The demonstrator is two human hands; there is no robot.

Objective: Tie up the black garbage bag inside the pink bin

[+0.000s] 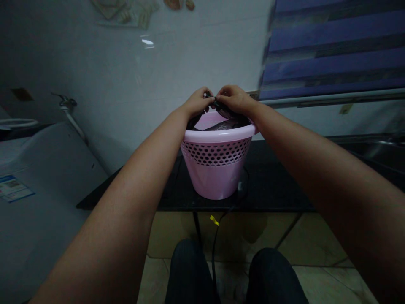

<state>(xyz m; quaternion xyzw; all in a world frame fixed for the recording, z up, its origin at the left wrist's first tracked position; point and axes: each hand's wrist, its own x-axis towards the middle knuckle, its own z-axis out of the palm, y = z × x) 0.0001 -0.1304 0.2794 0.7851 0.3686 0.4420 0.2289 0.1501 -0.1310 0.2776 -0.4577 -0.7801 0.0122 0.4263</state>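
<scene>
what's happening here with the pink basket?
A seated person has both arms stretched out to a pink basket standing on a black tabletop. The left hand and right hand meet at the far rim, pinching a dark liner that looks like a plastic bag set inside the basket. The liner drapes over the back edge; the pink inside wall is partly bare. A dark cable with a yellow tag hangs below the table.
</scene>
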